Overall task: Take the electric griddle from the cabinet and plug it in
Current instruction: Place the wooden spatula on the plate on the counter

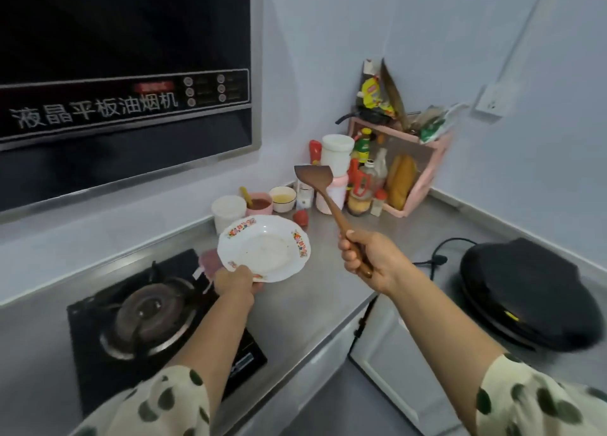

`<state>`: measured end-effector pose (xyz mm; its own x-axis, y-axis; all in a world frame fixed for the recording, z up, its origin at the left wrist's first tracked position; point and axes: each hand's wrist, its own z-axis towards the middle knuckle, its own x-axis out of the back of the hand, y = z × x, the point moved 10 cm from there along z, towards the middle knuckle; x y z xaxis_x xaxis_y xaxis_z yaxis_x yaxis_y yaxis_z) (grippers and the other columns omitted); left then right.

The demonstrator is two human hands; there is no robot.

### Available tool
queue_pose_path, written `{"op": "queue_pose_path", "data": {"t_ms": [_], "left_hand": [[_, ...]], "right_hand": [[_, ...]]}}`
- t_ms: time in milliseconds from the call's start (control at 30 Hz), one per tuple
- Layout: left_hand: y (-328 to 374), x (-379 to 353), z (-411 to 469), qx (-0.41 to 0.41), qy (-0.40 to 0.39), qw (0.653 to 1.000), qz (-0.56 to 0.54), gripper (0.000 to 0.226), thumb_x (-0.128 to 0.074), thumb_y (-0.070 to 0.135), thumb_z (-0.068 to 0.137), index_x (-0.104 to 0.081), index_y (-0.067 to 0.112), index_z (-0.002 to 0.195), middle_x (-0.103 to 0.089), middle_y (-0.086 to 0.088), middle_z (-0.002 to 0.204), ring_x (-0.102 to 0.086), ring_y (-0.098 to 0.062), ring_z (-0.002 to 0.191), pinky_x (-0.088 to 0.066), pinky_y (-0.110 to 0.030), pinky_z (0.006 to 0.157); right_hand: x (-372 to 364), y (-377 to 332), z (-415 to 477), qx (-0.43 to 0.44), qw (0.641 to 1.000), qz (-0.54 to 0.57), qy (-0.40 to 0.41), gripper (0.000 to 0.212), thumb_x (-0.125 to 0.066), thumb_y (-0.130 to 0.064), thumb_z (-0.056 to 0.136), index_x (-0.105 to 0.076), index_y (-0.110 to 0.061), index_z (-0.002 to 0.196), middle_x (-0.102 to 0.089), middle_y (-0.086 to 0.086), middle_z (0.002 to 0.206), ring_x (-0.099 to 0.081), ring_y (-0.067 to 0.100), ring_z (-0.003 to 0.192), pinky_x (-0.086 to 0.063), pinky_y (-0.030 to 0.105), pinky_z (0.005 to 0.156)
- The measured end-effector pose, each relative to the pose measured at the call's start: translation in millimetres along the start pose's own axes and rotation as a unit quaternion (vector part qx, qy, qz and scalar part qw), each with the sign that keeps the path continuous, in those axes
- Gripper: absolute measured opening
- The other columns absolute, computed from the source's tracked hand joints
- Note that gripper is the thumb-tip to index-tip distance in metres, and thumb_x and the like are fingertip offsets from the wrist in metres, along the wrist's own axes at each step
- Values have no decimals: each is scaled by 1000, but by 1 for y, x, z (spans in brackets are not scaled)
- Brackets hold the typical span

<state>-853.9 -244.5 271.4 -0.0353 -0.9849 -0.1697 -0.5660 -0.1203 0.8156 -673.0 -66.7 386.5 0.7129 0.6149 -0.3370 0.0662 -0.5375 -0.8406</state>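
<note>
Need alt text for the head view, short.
A person's left hand holds a white floral-rimmed plate and the right hand a brown wooden spatula above a grey steel counter. A closed black round electric griddle sits at right, its black cord trailing on the counter.

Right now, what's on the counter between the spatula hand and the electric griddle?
In the head view, only the black power cord lies between the right hand and the electric griddle.

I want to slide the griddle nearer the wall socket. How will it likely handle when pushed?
The griddle looks broad, low and flat-based, so it should slide rather than tip. It is probably heavy for its size. Its cord trails loose on the counter and may drag or snag.
</note>
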Motion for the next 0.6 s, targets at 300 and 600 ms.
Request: {"op": "queue_pose_path", "data": {"t_ms": [300,600], "left_hand": [[-82,-151,7,67,-57,992,88,38,-52,-4,88,-56,5,126,-62,-21,125,-66,-41,100,-60,-43,59],[-137,-254,48,70,-42,987,135,34,-56,-2,87,-62,2,120,-66,-21,117,-67,-41,98,-59,-42,64]], "right_hand": [[126,-34,41,44,996,27,70,8,-37,-9,98,-45,-8,96,-47,4,62,-38,8,40,-29,17,32],[205,-78,111,103,990,33,93,10,-38,-9,99,-47,-8,95,-51,3,60,-40,10,39,-30,19,34]]}}
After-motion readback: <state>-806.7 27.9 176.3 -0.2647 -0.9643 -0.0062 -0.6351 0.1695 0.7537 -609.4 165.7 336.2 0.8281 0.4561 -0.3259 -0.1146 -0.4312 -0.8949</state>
